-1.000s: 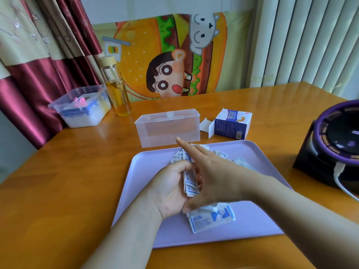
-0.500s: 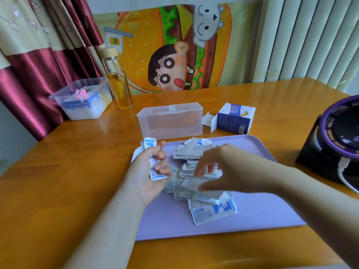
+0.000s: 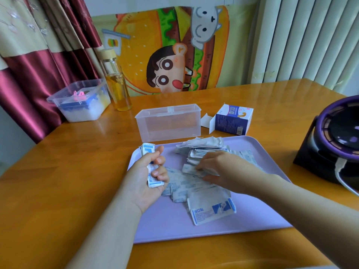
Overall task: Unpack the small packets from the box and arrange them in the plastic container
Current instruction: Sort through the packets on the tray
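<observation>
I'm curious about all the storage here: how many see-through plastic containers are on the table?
2. One clear container stands just behind the purple tray, with nothing visible inside it. The other tub sits at the table's far left by the curtain, holding items. None seems hidden.

an orange-brown wooden table [image 3: 64, 191] carries everything. a lilac tray [image 3: 252, 220] lies flat on it at the near middle. just beyond the tray's far edge stands a clear plastic container [image 3: 168, 123], and to its right a small blue and white box [image 3: 232, 120] with its flap open. at the far left sit a lidded clear tub [image 3: 79, 100] and a glass bottle [image 3: 116, 82] of amber liquid. a black and purple device [image 3: 334, 138] stands at the right edge.
</observation>
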